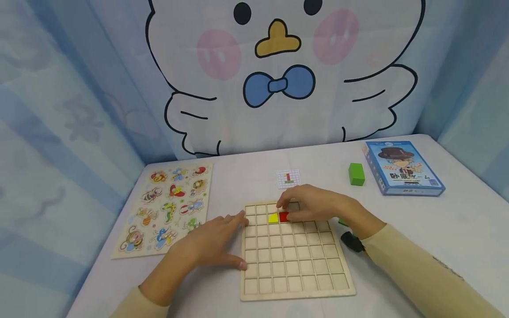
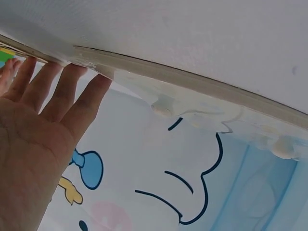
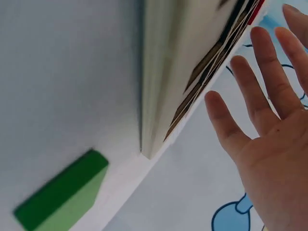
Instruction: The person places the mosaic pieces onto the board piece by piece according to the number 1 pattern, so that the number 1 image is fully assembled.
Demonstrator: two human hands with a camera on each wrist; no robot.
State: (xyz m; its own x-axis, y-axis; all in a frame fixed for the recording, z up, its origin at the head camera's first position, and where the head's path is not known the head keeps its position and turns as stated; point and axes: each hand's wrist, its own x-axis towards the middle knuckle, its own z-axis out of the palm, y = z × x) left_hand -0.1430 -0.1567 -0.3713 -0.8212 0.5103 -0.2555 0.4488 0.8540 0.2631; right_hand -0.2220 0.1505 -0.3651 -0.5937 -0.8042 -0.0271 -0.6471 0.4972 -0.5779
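My left hand point(image 1: 218, 240) holds steady at the left edge of a wooden grid board point(image 1: 298, 282), fingers by its upper corner and thumb lower down. In the left wrist view its fingers point(image 2: 96, 91) stretch along the board's rim. My right hand point(image 1: 314, 203) is over the board's upper rows, thumb and forefinger pinching at the edges of a small red block point(image 1: 283, 217). A yellow piece point(image 1: 273, 218) lies in the cell just left of the red one. In the right wrist view the other fingers point(image 3: 267, 62) spread loosely.
A small pattern card point(image 1: 288, 178) lies beyond the board. Further right are a green block point(image 1: 356, 174) and a blue game box point(image 1: 405, 170). Another green block point(image 3: 62, 192) lies beside the board, mostly behind my right wrist. An insect puzzle board point(image 1: 167, 207) is at left.
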